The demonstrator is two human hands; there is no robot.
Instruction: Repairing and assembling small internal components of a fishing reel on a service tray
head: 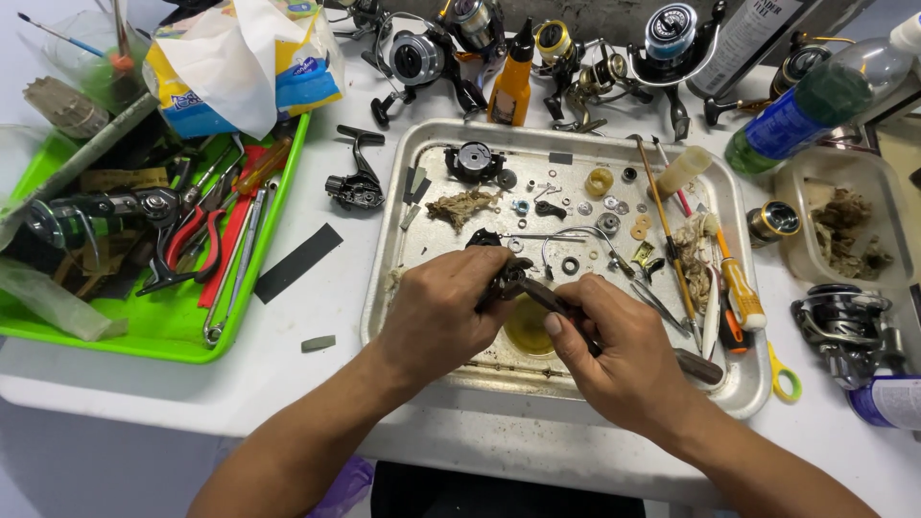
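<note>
hands (537,321) over metal tray (384,259), tool tray (278,201) left

Silver metal tray (413,192), bright green plastic tray (163,341), orange bottle (511,86), yellow-handled screwdriver (741,288)

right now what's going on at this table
A person is working over a metal tray strewn with washers, screws and other small parts. The left hand grips a small dark fishing reel part, and the right hand holds a dark-handled tool against it. More fishing reels line the back, and a green tray of hand tools sits left.
</note>
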